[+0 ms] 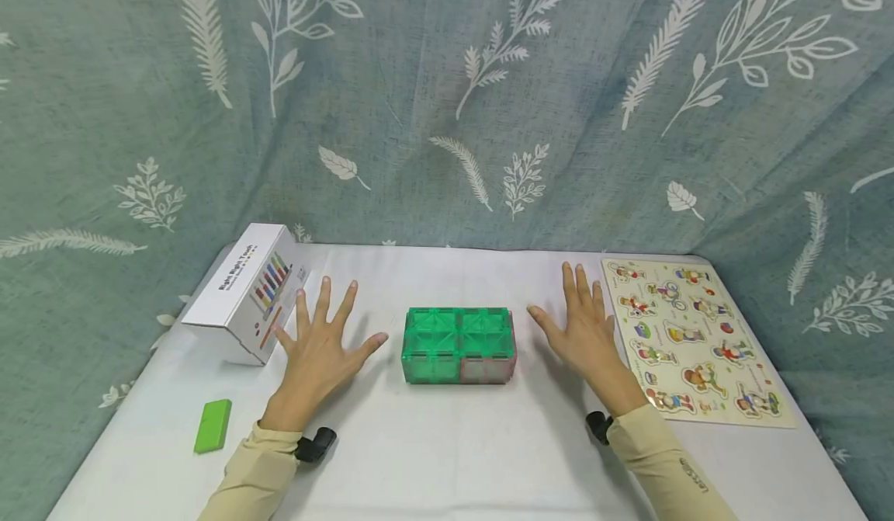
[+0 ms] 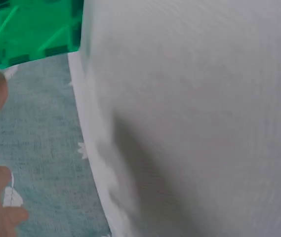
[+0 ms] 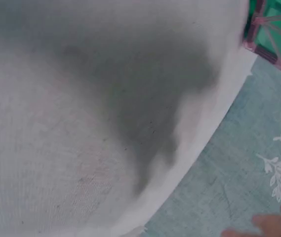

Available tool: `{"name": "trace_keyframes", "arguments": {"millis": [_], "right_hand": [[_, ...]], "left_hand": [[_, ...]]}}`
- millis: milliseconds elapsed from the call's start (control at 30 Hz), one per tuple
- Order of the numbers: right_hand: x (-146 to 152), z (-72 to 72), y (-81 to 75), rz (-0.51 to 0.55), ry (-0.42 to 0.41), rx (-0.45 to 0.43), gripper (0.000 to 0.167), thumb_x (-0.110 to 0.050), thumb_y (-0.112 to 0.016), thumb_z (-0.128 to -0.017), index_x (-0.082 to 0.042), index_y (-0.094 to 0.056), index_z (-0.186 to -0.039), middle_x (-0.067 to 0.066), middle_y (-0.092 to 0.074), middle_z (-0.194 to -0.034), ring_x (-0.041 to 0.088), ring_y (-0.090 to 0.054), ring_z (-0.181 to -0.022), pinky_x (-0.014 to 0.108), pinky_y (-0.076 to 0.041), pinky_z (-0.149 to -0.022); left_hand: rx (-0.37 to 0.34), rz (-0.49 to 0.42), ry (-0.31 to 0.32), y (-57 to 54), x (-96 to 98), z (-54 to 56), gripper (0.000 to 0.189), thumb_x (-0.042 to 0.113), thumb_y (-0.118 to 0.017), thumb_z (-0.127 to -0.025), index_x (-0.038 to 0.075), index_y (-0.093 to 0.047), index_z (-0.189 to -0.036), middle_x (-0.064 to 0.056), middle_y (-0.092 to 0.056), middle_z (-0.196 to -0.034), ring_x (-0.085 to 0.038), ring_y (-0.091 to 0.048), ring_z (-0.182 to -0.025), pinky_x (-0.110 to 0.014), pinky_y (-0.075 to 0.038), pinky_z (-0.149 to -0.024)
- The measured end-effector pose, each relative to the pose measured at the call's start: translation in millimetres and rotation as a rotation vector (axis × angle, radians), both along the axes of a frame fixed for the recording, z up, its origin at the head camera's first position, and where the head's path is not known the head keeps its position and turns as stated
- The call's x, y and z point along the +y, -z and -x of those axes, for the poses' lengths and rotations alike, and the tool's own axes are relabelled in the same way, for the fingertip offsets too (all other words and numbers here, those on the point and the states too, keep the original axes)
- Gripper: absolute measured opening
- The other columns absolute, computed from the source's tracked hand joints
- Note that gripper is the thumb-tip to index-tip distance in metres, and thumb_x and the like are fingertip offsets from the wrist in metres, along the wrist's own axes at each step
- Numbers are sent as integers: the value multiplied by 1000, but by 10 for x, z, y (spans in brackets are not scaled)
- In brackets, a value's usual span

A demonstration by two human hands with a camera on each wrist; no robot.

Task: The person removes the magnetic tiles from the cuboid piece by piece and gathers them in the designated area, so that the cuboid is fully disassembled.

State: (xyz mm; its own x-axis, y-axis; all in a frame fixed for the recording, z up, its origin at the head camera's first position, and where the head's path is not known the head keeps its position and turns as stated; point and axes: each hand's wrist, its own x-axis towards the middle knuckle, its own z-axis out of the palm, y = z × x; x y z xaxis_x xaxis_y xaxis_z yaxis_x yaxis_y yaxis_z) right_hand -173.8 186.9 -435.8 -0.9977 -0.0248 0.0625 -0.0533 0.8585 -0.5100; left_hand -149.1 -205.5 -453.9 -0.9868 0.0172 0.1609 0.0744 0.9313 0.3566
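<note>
A box-shaped block of translucent magnetic tiles (image 1: 459,342) sits mid-table, green on top, with one green and one pinkish panel on its front. To its left, my left hand (image 1: 321,354) is held over the table with fingers spread and holds nothing. On the other side, my right hand (image 1: 583,335) is likewise spread, apart from the block and holding nothing. In the left wrist view a green corner of the tiles (image 2: 31,29) shows at top left, near the thumb. A pink-edged tile corner (image 3: 273,34) appears at top right in the right wrist view.
At the back left stands a white printed box (image 1: 244,288). A bright green flat block (image 1: 213,426) lies near the left edge. On the right is a wooden puzzle board (image 1: 691,338) with cartoon figures. A leaf-patterned curtain (image 1: 419,102) hangs behind the white tablecloth (image 1: 447,459).
</note>
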Motion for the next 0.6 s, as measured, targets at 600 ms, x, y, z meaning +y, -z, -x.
{"name": "trace_keyframes", "arguments": {"millis": [600], "right_hand": [[-195,-101,-210,321,-511,-75,78,-31,-86,-80,-13,-51,-147,7,-51,-151,29,-48,-141,52,-49,-109]], "left_hand": [[-273,-600,506,9,346,7,115,29,-88,-77,22,-12,-163,-18,-27,-165,-46,-33,-149,-61,-35,-118]]}}
